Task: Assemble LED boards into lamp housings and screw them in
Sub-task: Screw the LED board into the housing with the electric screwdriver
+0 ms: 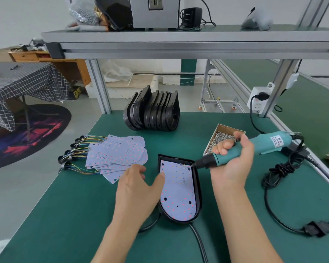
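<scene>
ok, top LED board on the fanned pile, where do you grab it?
Judging from this view: pinch the top LED board at its rounded right end, coming from the right. That end overhangs the fanned pile with a free edge, while the left end is tethered by wire bundles.

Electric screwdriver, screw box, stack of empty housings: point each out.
electric screwdriver [241, 151], head view, teal body beside the gripping right hand.
screw box [221, 138], head view, screws inside the cardboard box.
stack of empty housings [156, 112], head view, middle of the black stack.

"12v" printed on the top led board [122, 149].
</scene>
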